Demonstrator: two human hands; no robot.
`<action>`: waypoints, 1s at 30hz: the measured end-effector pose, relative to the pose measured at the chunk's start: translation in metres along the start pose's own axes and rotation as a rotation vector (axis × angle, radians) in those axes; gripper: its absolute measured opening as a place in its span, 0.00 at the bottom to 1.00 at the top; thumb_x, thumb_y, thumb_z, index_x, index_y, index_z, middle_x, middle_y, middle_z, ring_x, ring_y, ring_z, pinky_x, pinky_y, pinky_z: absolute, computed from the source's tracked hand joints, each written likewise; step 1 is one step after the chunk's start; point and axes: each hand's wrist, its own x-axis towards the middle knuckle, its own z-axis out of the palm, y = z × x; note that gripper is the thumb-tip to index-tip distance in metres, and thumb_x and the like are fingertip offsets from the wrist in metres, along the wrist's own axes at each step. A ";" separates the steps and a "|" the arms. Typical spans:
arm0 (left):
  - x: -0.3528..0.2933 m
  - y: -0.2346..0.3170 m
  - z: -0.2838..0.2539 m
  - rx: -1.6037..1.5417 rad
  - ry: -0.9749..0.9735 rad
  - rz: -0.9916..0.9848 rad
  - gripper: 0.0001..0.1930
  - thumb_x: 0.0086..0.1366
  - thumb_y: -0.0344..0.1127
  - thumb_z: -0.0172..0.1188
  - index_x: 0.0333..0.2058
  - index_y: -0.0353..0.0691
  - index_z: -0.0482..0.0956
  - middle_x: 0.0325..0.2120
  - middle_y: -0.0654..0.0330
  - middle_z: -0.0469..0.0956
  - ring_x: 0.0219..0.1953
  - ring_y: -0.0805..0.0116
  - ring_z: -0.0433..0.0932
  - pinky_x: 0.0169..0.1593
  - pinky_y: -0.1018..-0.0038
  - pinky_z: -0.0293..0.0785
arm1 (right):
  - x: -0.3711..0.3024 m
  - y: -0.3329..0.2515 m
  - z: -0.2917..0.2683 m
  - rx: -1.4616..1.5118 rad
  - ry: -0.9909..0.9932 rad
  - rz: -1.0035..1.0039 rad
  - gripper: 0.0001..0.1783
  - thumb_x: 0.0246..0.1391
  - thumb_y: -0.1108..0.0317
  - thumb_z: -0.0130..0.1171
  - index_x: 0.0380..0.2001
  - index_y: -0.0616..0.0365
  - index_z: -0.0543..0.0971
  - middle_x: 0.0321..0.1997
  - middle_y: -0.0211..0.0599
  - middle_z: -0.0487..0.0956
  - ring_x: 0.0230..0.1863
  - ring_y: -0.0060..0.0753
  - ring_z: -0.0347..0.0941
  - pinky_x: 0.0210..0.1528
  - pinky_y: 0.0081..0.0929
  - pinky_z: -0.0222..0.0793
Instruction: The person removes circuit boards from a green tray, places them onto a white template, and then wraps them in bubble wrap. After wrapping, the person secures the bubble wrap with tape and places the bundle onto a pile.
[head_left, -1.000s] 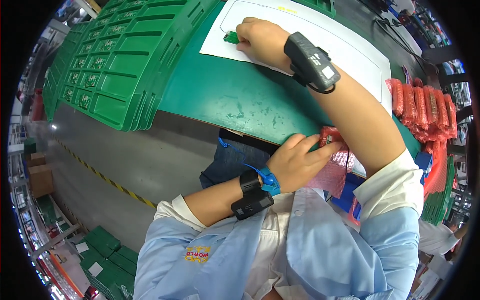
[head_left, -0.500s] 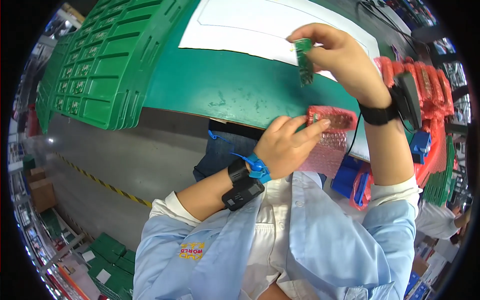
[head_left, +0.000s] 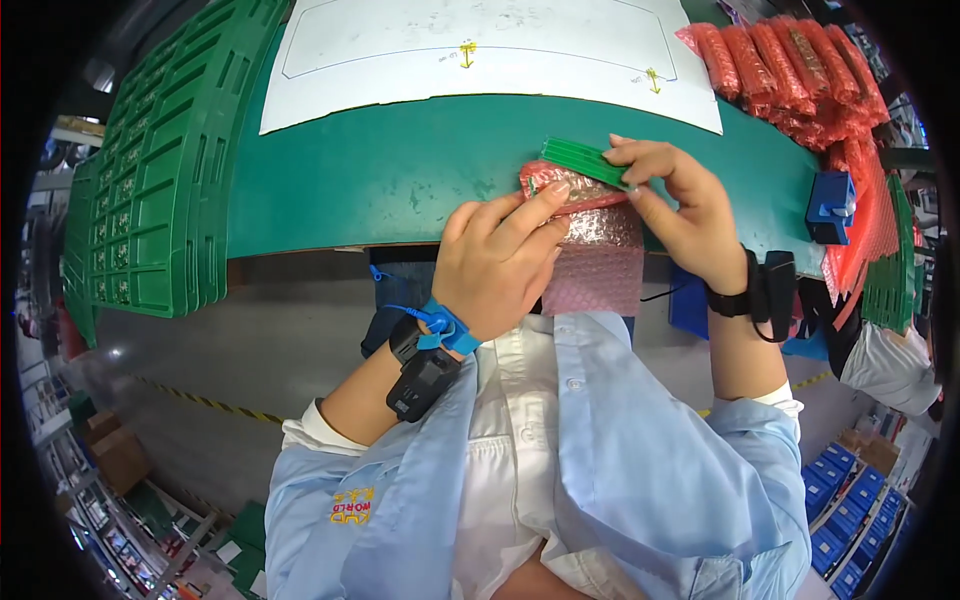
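My right hand (head_left: 690, 215) pinches one end of a green circuit board (head_left: 578, 158) between thumb and fingers. The board is held just above the far side of a red bubble-wrap bundle (head_left: 600, 192) at the table's near edge. My left hand (head_left: 500, 260) holds this bundle down with its fingertips, the index finger on top. Something greenish shows through the wrap, but I cannot make out its details. From the bundle a loose flap of pinkish bubble wrap (head_left: 598, 278) hangs over the table edge.
Stacked green trays (head_left: 170, 190) with small boards in their compartments stand at the left. A white sheet (head_left: 400, 60) lies on the far part of the green table (head_left: 380, 170). Several red-wrapped bundles (head_left: 770, 65) and a blue holder (head_left: 830, 208) are at the right.
My right hand has brought the circuit board down and nearer, to the red bundle. My left hand still holds the bundle. The view has swung, so the table appears straighter.
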 end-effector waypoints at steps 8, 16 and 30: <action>0.000 -0.001 0.002 0.032 0.014 0.002 0.15 0.53 0.33 0.64 0.41 0.49 0.81 0.57 0.69 0.70 0.48 0.66 0.72 0.50 0.65 0.65 | -0.003 0.001 0.004 -0.194 0.041 0.087 0.09 0.53 0.80 0.58 0.38 0.63 0.75 0.47 0.43 0.79 0.48 0.31 0.75 0.52 0.28 0.69; 0.001 -0.002 0.002 0.017 0.012 0.003 0.15 0.53 0.32 0.64 0.41 0.49 0.81 0.58 0.68 0.69 0.48 0.64 0.72 0.52 0.64 0.66 | 0.013 0.001 0.004 -0.217 0.028 -0.026 0.16 0.52 0.78 0.60 0.46 0.62 0.79 0.43 0.43 0.79 0.44 0.37 0.76 0.47 0.28 0.71; -0.002 -0.005 0.002 -0.009 -0.018 0.028 0.17 0.53 0.31 0.64 0.44 0.49 0.81 0.59 0.66 0.68 0.48 0.61 0.72 0.53 0.61 0.68 | 0.030 0.001 -0.002 -0.234 -0.125 -0.163 0.19 0.47 0.76 0.65 0.46 0.62 0.79 0.46 0.42 0.80 0.47 0.41 0.76 0.52 0.33 0.70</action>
